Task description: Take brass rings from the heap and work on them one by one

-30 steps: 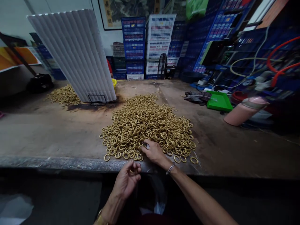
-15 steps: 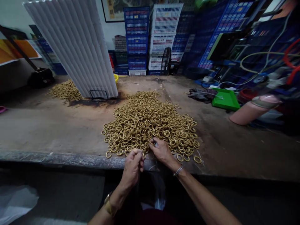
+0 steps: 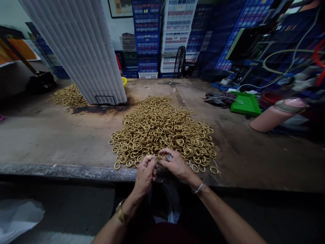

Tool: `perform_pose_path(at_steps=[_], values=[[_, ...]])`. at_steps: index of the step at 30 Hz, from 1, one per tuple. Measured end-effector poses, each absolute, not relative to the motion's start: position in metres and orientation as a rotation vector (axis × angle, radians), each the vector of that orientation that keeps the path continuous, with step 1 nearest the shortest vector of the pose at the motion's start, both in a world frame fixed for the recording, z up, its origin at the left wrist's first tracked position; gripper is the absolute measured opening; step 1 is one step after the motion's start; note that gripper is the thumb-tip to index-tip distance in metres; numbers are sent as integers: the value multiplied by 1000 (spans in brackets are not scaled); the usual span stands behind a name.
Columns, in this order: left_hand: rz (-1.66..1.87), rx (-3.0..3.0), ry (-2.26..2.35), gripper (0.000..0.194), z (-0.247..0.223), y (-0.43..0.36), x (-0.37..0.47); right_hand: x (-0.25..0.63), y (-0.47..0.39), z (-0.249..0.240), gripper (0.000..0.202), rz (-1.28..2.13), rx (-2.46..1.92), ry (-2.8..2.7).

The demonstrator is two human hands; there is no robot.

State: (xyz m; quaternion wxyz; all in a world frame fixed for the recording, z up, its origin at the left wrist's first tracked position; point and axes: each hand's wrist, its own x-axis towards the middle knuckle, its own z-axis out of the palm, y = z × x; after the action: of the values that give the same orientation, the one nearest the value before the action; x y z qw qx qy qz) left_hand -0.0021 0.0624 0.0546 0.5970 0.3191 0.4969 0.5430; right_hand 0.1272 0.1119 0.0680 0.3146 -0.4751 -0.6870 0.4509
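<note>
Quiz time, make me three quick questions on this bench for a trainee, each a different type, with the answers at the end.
1. True or false: the left hand and right hand are close together at the near edge of the large ring heap.
2. What colour is the tray on the right of the bench? A) yellow B) green C) white
3. Fill in the blank: the silver bracelet is on the person's ____ wrist.

Key: 1. True. 2. B. 3. right.
</note>
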Motion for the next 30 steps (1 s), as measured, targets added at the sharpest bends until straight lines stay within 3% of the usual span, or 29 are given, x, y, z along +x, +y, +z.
perform_pose_path(at_steps=[8,14,22,30], values=[[1061,925,1146,33,62,47,-6,133,91,80,42,1536,-1210,-1783],[946,933,1082,28,66,33,-7,134,78,70,36,1540,-1165,-1737],[925,224,921,22,49,26,-1,134,56,48,28,1295,-1162,-1706],[888,84,832,15,54,21,3,135,49,42,21,1398,-1249,-1478]])
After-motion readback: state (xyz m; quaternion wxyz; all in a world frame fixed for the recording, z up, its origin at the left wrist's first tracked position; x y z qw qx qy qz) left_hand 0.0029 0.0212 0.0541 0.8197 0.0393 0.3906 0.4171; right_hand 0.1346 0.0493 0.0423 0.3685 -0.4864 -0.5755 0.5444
